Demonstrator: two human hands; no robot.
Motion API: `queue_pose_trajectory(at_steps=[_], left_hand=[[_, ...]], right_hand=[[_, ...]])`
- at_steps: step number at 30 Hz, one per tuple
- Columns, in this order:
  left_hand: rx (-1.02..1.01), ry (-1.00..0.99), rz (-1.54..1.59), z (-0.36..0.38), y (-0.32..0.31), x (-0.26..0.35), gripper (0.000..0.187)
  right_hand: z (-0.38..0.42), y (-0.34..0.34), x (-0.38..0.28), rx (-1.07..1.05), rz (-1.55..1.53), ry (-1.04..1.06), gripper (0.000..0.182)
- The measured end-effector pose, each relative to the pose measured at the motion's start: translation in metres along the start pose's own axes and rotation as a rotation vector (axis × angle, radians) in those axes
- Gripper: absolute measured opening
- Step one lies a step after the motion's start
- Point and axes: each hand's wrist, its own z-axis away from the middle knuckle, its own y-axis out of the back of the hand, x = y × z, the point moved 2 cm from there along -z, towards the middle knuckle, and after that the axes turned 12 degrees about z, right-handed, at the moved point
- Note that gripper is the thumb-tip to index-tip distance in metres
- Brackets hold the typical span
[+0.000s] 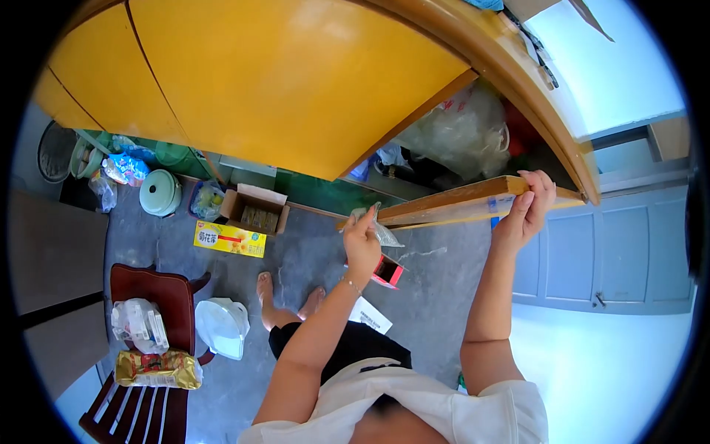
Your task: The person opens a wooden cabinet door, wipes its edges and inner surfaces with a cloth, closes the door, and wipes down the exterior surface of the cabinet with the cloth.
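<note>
Two hands are raised toward an open yellow cupboard (296,81) in the head view. The left hand (361,240) pinches a small clear plastic bag (381,228) between thumb and fingertips; the bag hangs just right of and above the knuckles, touching the front edge of the wooden door (458,201) that swings out from the cupboard. The right hand (526,207) is curled around that same door edge farther to the right, fingers over the top and thumb beneath, gripping it. The bag lies between the two hands, against the left one and well apart from the right.

Inside the cupboard, behind the door, sits a large whitish plastic sack (462,133). Below the left hand, on the grey floor (310,259), lies a small red box (387,271) and a white paper (370,314). Farther left on the floor are a yellow carton (229,239), an open cardboard box (255,209) and a pale green pot (160,192). A dark red wooden chair (148,355) at lower left carries a clear packet (139,324) and a gold packet (157,368), with a white bag (222,325) just beside it.
</note>
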Motion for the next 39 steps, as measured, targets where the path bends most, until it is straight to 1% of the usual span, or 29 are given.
queue_pose_trajectory(at_steps=[1,2,6,7,8,10,11,12,14,15,18,19,22,23,24,26,27,30,32,33,35,38,39], left_hand=[[-0.001,0.028,-0.018,-0.002,0.002,-0.002,0.043],[-0.009,-0.003,0.01,-0.001,-0.002,-0.002,0.044],[-0.044,-0.118,0.127,-0.007,-0.022,0.083,0.047],[-0.051,-0.117,0.197,-0.006,-0.025,0.084,0.049],[-0.01,-0.11,0.157,-0.002,-0.024,0.077,0.047],[0.068,-0.096,0.08,0.01,-0.023,0.046,0.043],[0.076,-0.12,0.083,0.014,-0.018,0.029,0.044],[0.075,-0.099,0.074,0.016,-0.014,0.013,0.045],[0.084,-0.05,0.051,0.02,-0.007,-0.016,0.047],[0.056,0.075,0.05,0.015,-0.004,-0.022,0.046],[0.133,0.103,0.159,0.008,-0.012,-0.014,0.044],[0.125,0.104,0.138,0.006,-0.015,0.002,0.043],[0.034,-0.075,0.184,-0.008,-0.022,0.055,0.041],[0.024,-0.003,0.236,-0.009,-0.023,0.055,0.04],[0.065,-0.04,0.161,-0.005,-0.022,0.046,0.041],[0.15,-0.125,0.01,0.003,-0.017,0.004,0.041],[0.146,0.02,0.087,0.007,-0.009,-0.019,0.041],[0.201,0.067,-0.054,0.012,0.009,-0.094,0.042],[0.186,0.204,-0.119,0.016,0.015,-0.136,0.041],[0.179,0.27,-0.151,0.012,0.019,-0.137,0.041],[0.226,0.22,-0.089,0.019,0.012,-0.123,0.043],[0.234,0.121,0.059,0.012,-0.005,-0.059,0.046],[0.225,0.089,0.118,0.014,-0.007,-0.049,0.047]], right_hand=[[0.0,0.0,0.0,0.009,-0.007,-0.006,0.03],[-0.001,-0.002,0.001,0.014,-0.011,-0.001,0.029],[0.002,0.0,0.001,0.016,-0.009,0.005,0.029],[0.002,0.0,0.001,0.017,-0.01,0.003,0.029],[0.002,0.0,0.001,0.01,-0.017,0.007,0.029],[0.001,-0.001,0.002,-0.001,-0.026,0.016,0.029],[0.0,-0.002,0.002,0.004,-0.01,0.021,0.029],[-0.001,-0.003,0.001,0.005,0.003,0.025,0.029],[-0.005,-0.008,0.0,-0.004,0.017,0.021,0.029],[-0.007,-0.01,-0.001,-0.008,0.022,0.012,0.029],[-0.008,-0.01,0.0,-0.022,0.023,0.006,0.03],[-0.009,-0.012,0.002,-0.025,0.019,0.013,0.03],[-0.005,-0.009,0.006,-0.001,-0.006,0.022,0.03],[-0.003,-0.008,0.006,-0.008,-0.012,0.016,0.029],[-0.003,-0.007,0.005,-0.013,-0.021,0.015,0.029],[-0.005,-0.01,0.005,-0.007,-0.044,0.005,0.028],[-0.003,-0.011,0.005,-0.003,-0.053,-0.01,0.027],[-0.003,-0.015,0.008,0.009,-0.078,-0.01,0.027],[-0.001,-0.015,0.009,0.005,-0.093,-0.024,0.028],[-0.001,-0.016,0.009,-0.001,-0.108,-0.037,0.03],[0.0,-0.015,0.009,0.007,-0.089,-0.024,0.03],[0.002,-0.014,0.008,0.021,-0.085,-0.04,0.032],[0.002,-0.013,0.005,0.024,-0.09,-0.045,0.033]])
